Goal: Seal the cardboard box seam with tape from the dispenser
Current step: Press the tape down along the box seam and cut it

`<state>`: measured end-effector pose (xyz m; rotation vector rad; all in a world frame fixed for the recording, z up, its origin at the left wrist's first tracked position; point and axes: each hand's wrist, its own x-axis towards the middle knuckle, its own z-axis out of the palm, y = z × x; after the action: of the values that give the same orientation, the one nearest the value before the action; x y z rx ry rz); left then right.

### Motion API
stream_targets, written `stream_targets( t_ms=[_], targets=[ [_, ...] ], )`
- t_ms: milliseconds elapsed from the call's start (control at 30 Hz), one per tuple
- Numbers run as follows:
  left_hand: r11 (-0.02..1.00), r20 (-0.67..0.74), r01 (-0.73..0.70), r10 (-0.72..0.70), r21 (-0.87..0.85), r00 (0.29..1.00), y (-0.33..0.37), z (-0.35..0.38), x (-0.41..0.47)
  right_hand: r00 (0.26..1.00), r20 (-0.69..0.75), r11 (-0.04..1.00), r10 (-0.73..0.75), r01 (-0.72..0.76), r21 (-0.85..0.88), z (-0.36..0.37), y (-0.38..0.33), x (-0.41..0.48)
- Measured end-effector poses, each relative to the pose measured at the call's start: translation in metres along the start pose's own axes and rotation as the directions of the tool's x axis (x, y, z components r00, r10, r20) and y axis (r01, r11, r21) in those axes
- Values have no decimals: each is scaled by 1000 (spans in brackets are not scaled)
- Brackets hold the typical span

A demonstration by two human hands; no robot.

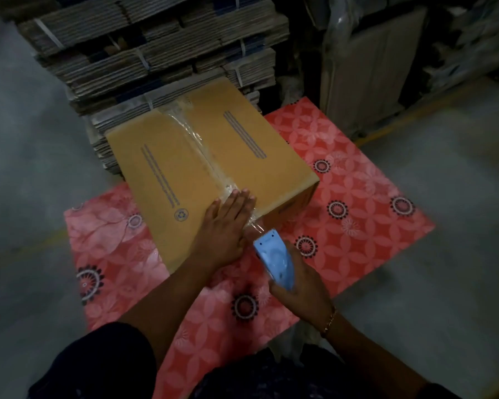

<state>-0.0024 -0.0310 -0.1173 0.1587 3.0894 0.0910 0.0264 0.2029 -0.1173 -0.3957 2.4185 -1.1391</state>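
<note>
A brown cardboard box (pixel 167 168) lies closed on a red flowered mat (pixel 357 174). Clear tape (pixel 196 145) runs along its centre seam from the far edge to the near edge. My left hand (pixel 225 226) lies flat, fingers together, on the tape at the box's near edge. My right hand (pixel 303 289) grips a light blue tape dispenser (pixel 275 260) just off the near edge, below the box top. A short length of tape stretches from the dispenser's toothed end up to the box edge.
Strapped bundles of flattened cardboard (pixel 156 53) are stacked right behind the box. Plastic-wrapped goods (pixel 386 67) stand at the back right. Grey concrete floor (pixel 20 139) surrounds the mat, with a yellow line at the right.
</note>
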Motion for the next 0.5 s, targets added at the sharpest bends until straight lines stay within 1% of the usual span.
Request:
stream_targets(
  t_ms=[67, 200, 333, 500],
  targets=[
    [1000, -9, -2, 2, -10, 1000, 0, 0, 0, 999, -50, 995, 4, -9, -96, -1, -6, -2],
    [1000, -15, -5, 5, 18, 1000, 0, 0, 1, 997, -82, 982, 14, -29, -188, -6, -16, -2],
    [1000, -35, 3, -2, 9, 999, 2, 1, 1, 994, -111, 967, 4, -32, -251, -17, -23, -12],
    [1000, -23, -12, 12, 15, 1000, 4, -1, -2, 995, -97, 951, 6, -35, -308, -22, -29, -21]
  ],
)
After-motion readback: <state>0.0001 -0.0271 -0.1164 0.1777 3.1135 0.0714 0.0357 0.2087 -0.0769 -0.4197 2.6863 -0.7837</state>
